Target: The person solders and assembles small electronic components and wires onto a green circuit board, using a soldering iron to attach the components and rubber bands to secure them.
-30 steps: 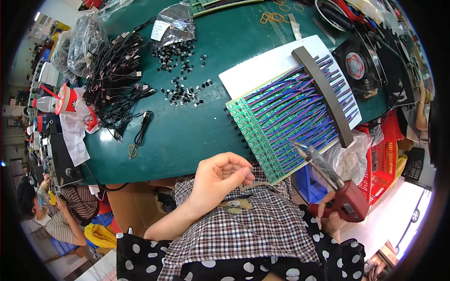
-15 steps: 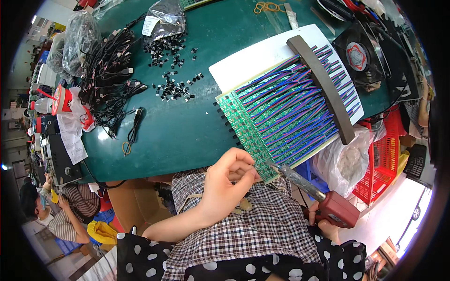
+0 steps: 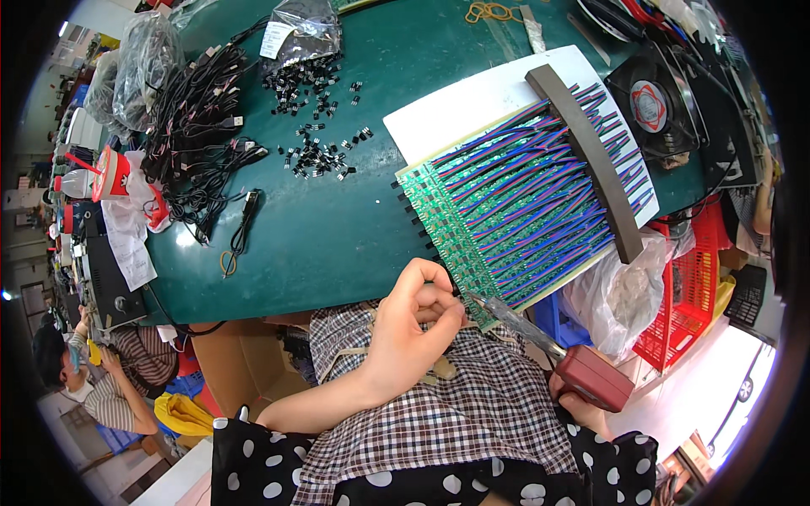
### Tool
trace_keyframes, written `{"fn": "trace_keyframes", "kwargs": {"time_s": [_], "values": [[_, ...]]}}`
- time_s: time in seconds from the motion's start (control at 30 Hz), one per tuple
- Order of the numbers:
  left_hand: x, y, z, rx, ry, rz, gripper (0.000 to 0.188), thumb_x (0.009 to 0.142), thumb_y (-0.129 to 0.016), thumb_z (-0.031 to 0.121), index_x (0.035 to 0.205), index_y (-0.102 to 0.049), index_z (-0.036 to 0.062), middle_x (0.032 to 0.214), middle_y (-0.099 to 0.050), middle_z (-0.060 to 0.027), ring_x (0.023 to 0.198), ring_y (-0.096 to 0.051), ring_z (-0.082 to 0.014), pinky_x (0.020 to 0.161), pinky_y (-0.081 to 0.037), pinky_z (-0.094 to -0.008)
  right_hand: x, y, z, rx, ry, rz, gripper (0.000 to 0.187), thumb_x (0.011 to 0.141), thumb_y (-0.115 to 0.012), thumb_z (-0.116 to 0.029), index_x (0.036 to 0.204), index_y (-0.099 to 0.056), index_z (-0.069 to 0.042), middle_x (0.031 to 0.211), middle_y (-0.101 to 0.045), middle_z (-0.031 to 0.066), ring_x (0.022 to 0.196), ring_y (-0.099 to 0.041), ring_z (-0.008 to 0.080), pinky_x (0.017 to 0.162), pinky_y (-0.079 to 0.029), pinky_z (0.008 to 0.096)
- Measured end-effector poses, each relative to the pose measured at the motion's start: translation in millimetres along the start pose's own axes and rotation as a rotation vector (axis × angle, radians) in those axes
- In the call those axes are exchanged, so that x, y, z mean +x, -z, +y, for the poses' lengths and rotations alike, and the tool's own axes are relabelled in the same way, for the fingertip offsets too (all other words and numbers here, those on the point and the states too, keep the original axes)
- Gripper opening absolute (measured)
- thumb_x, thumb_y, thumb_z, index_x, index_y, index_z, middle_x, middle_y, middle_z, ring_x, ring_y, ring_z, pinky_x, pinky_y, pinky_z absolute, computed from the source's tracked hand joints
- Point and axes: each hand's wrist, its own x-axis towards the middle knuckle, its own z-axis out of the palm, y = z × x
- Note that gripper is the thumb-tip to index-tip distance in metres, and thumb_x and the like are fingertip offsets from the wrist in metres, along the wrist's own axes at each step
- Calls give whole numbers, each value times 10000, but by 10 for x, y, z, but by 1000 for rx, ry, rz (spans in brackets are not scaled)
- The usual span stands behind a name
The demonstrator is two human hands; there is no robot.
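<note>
A panel of green circuit boards point(image 3: 439, 211) lies at the table's near edge, with rows of blue, red and dark wires point(image 3: 531, 202) running off to the right. Small black parts line its left edge. My left hand point(image 3: 413, 325) is closed in a pinch at the panel's near corner; whatever its fingertips hold is hidden. In my right hand point(image 3: 582, 411) is a soldering gun with a dark red body point(image 3: 596, 379). Its tip reaches the panel's near end, just right of my left fingertips. A dark curved bar point(image 3: 588, 160) lies across the wires.
Loose small black connectors point(image 3: 319, 158) are scattered left of the panel, near a plastic bag point(image 3: 308, 34). Farther left lies a heap of black cables point(image 3: 190, 126). A fan point(image 3: 651, 105) stands at the right, above a red basket point(image 3: 675, 312). Another person point(image 3: 114, 392) works at the far left.
The soldering gun has shifted left, bringing its tip closer to my left fingertips. My left hand keeps its pinch in almost the same spot. The view has moved slightly.
</note>
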Motion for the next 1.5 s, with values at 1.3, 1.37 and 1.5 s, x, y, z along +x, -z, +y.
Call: {"fn": "trace_keyframes", "kwargs": {"time_s": [1.3,1.37,1.5], "values": [[71,28,-56,25,-29,-18,217,850,-506,-63,997,-381,37,778,-588,-71,757,-605,-109,671,-474,-223,-120,-51,18,-487,-197,90,208,574,-679,-79,763,-591,-77,669,-557,69,582,-579,252,530,-454,310],[69,30,-59,25,-35,-16,215,852,-506,-61,997,-381,38,778,-588,-70,755,-603,-107,671,-473,-221,-226,-61,275,-374,-100,165,222,578,-689,-86,777,-594,-62,687,-574,71,584,-585,239,527,-452,304],[73,21,-102,42,-42,-13,212,854,-504,-56,997,-379,39,780,-591,-69,746,-595,-100,667,-471,-216,-52,0,-7,-17,-74,11,310,589,-754,-135,835,-612,-11,742,-619,85,610,-608,203,534,-456,277]]}}
